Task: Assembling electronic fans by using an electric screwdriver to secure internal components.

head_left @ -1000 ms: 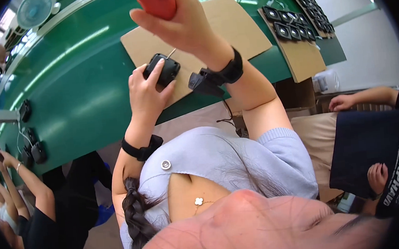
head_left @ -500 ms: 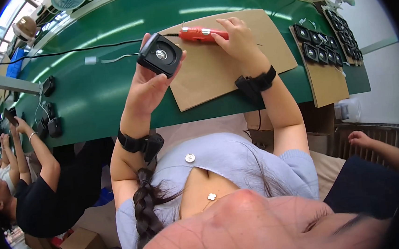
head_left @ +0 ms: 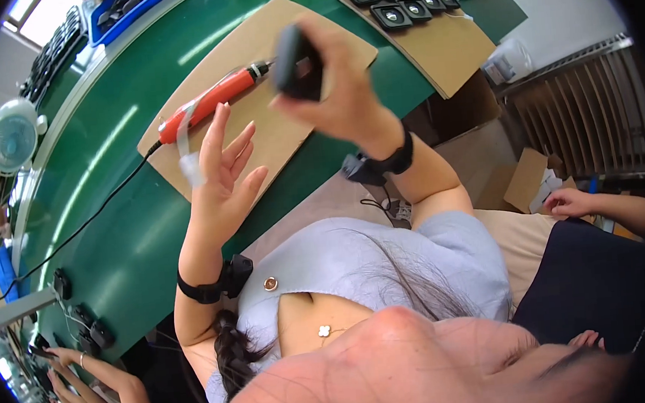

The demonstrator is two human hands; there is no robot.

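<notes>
In my right hand [head_left: 347, 86] is a black square speaker-like unit [head_left: 296, 63], raised over the cardboard sheet [head_left: 285, 117] and blurred by motion. My left hand [head_left: 225, 171] is open, its fingers spread and palm up, to the left of the unit and apart from it. Beyond the left fingers, a red electric screwdriver [head_left: 212, 104] lies on the cardboard with its cord running off to the left. A white cable with a pale plug [head_left: 189, 168] shows beside my left hand, blurred; where its other end goes is hard to make out.
Several black units [head_left: 402, 6] sit in rows on another cardboard sheet [head_left: 432, 56] at the far right. A green table [head_left: 112, 218] carries a fan [head_left: 13, 139] and a blue tray [head_left: 115, 24]. Other people's arms are at the left [head_left: 116, 377] and right [head_left: 611, 205].
The black unit has passed from my left hand to my right. My right hand has left the screwdriver, and my left hand has opened. The view has turned to the right.
</notes>
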